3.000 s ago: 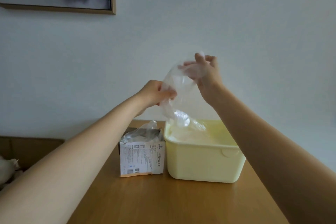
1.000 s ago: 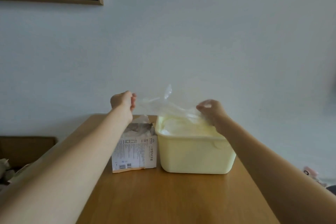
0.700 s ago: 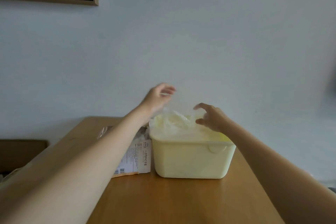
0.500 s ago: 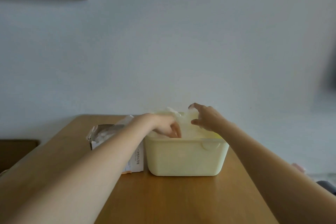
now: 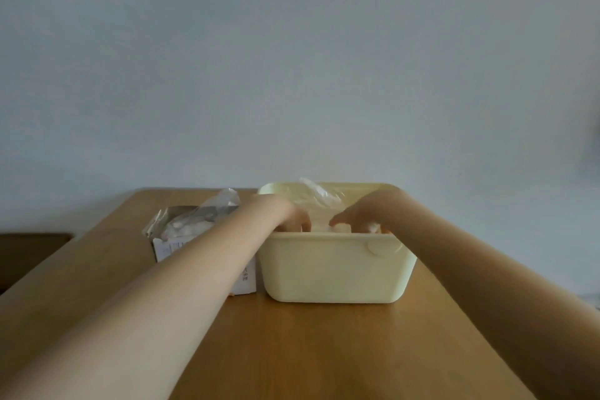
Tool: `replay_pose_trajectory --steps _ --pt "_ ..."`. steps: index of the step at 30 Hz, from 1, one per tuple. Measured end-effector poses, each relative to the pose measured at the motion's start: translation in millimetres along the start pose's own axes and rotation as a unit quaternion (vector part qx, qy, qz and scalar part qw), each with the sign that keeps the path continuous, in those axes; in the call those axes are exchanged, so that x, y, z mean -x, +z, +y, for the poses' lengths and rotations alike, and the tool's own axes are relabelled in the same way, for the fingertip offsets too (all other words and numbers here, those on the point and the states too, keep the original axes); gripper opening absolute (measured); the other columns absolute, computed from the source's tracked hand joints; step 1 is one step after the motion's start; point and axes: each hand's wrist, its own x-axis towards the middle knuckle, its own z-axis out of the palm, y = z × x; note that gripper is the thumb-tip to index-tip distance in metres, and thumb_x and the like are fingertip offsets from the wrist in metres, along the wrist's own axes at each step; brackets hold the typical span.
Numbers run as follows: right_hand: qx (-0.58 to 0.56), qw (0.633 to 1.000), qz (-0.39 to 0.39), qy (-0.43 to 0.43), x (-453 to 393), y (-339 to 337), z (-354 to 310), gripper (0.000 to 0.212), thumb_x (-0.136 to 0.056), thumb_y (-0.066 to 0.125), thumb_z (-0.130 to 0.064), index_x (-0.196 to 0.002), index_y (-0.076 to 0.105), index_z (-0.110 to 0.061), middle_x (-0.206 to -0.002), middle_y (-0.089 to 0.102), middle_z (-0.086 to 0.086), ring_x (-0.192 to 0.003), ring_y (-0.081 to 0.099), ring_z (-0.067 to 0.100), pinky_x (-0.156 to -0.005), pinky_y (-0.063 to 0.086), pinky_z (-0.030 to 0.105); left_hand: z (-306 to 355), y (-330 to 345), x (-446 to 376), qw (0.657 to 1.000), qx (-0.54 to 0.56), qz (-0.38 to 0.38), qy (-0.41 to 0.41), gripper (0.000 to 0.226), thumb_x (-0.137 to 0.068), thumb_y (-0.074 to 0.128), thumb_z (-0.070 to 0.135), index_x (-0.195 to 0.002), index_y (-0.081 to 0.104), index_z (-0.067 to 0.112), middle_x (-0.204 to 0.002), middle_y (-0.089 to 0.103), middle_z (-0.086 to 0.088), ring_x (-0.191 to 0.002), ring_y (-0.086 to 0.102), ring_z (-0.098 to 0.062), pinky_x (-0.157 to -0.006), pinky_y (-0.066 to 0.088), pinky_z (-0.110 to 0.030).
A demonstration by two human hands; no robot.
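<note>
My left hand [image 5: 289,214] and right hand [image 5: 360,216] dip into the pale yellow tub [image 5: 334,266], fingertips hidden behind its rim; I cannot tell their grip. The clear plastic bag [image 5: 316,196] bunches just beyond them.

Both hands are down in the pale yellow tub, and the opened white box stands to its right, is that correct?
Not quite. The head view shows the opened white box standing to the left of the pale yellow tub, not its right. The left hand and right hand do reach down into the tub.
</note>
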Motion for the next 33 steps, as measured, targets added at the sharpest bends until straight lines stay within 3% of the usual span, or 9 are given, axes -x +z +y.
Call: replay_pose_trajectory --steps 3,7,9,12,16,19,23,31,33 --pt "-0.018 0.999 0.027 0.037 -14 3 5 0.048 -0.098 0.041 -0.034 -0.145 0.033 -0.023 -0.146 0.040 0.004 -0.130 0.042 0.023 -0.100 0.035 0.030 -1 2 -3 0.999 0.002 -0.017 -0.044 0.041 -0.096 0.039 0.028 -0.136 0.044 0.025 -0.140 0.044 0.003 -0.119 0.050 -0.024 -0.096 0.044 -0.035" --pt "0.028 0.999 0.019 0.021 -38 10 16 0.070 -0.089 0.046 -0.060 -0.139 0.042 -0.012 -0.142 0.043 0.006 -0.129 0.042 0.025 -0.102 0.034 0.033 0 2 -4 0.994 0.001 -0.006 -0.112 0.044 -0.095 0.039 0.036 -0.137 0.045 0.024 -0.138 0.046 0.000 -0.105 0.051 -0.022 -0.065 0.040 -0.028" --pt "-0.012 0.999 0.013 0.026 -44 13 22 0.074 -0.087 0.046 -0.064 -0.141 0.038 -0.014 -0.144 0.041 0.005 -0.131 0.040 0.025 -0.104 0.033 0.034 -1 4 -2 0.995 0.007 -0.005 -0.104 0.045 -0.095 0.040 0.032 -0.139 0.043 0.022 -0.139 0.045 -0.002 -0.111 0.051 -0.023 -0.072 0.041 -0.030" --pt "-0.106 0.994 -0.014 0.031 -38 11 21 0.058 -0.095 0.046 -0.046 -0.145 0.031 -0.019 -0.146 0.037 0.006 -0.132 0.040 0.025 -0.106 0.033 0.034 -1 1 6 0.998 0.022 0.004 -0.054 0.041 -0.095 0.044 0.024 -0.135 0.048 0.017 -0.136 0.050 -0.004 -0.113 0.054 -0.022 -0.087 0.045 -0.031" --pt "-0.130 0.991 -0.029 -0.020 -13 -2 18 0.057 -0.093 0.054 -0.015 -0.145 0.031 -0.023 -0.141 0.042 0.006 -0.119 0.055 0.030 -0.100 0.046 0.038 -8 -17 41 0.987 0.092 0.126 0.030 0.030 -0.091 0.057 0.021 -0.121 0.060 0.014 -0.116 0.065 -0.003 -0.097 0.063 -0.019 -0.083 0.049 -0.028" --pt "-0.214 0.974 0.024 -0.072 5 -19 9 0.049 -0.085 0.068 -0.014 -0.130 0.051 -0.004 -0.119 0.060 0.011 -0.102 0.065 0.033 -0.086 0.054 0.037 -29 -24 67 0.962 0.156 0.222 0.044 0.022 -0.089 0.055 0.015 -0.109 0.066 0.015 -0.098 0.069 0.002 -0.090 0.065 -0.011 -0.086 0.047 -0.026" --pt "-0.288 0.925 0.172 -0.177 18 -42 -31 0.032 -0.085 0.067 -0.009 -0.113 0.061 0.006 -0.108 0.067 0.021 -0.078 0.067 0.024 -0.073 0.055 0.031 -65 -6 82 0.946 0.190 0.263 -0.013 0.022 -0.088 0.059 0.019 -0.109 0.064 0.019 -0.112 0.063 0.002 -0.102 0.059 -0.016 -0.088 0.047 -0.028" --pt "-0.173 0.917 0.261 -0.248 5 -46 -126 0.054 -0.085 0.067 -0.026 -0.134 0.048 -0.014 -0.135 0.052 0.003 -0.118 0.052 0.021 -0.099 0.040 0.030 -109 22 96 0.925 0.210 0.300 -0.102 0.017 -0.083 0.065 0.016 -0.100 0.067 0.018 -0.099 0.063 0.000 -0.089 0.058 -0.016 -0.076 0.046 -0.025" --pt "-0.144 0.916 0.277 -0.250 1 -45 -142 0.050 -0.085 0.065 -0.028 -0.131 0.052 -0.014 -0.130 0.055 0.005 -0.118 0.051 0.023 -0.096 0.039 0.028 -115 21 101 0.922 0.212 0.308 -0.099 0.010 -0.083 0.066 0.018 -0.092 0.071 0.017 -0.092 0.065 0.000 -0.087 0.059 -0.017 -0.076 0.046 -0.026"
